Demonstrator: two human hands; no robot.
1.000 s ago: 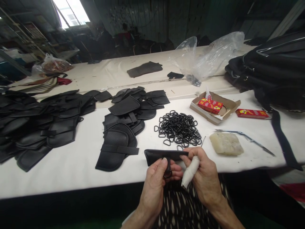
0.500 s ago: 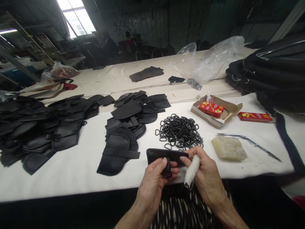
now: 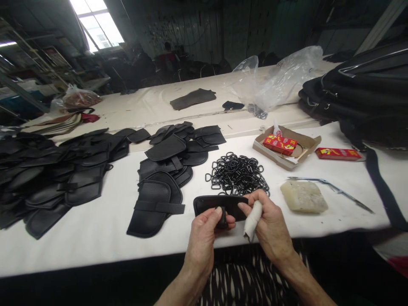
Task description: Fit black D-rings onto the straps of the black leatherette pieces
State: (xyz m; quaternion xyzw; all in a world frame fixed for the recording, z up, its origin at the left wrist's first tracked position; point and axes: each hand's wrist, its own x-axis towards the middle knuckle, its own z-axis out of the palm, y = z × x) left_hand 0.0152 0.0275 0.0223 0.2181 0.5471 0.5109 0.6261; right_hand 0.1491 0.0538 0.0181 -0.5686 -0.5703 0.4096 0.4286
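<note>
My left hand [image 3: 207, 238] is closed, its thumb pressing a folded black strap end [image 3: 221, 217] on a black leather piece [image 3: 204, 203]. Behind the fingers the piece stands tilted, its lower part hidden. With thumb and forefinger, my right hand [image 3: 270, 216] pinches the right end of that piece. The same hand also keeps a short white-wrapped handle [image 3: 253, 219] in its grip; whatever tip it has is hard to make out. Just beyond the hands lies a heap of black D-rings [image 3: 237, 174]. Similar strapped leather pieces [image 3: 151, 208] are stacked left of my hands.
A larger pile of black leather pieces [image 3: 83, 182] covers the table's left. On the right are a yellowish wax-like block [image 3: 304, 197], a thin metal tool [image 3: 338, 191], a cardboard tray [image 3: 312, 148], a red box [image 3: 339, 154] and a black bag [image 3: 360, 89]. Clear plastic [image 3: 287, 80] lies behind.
The black leather piece and both hands have shifted slightly up against the D-ring heap. The ring visible under my left thumb before is now mostly hidden. Both grips stay the same.
</note>
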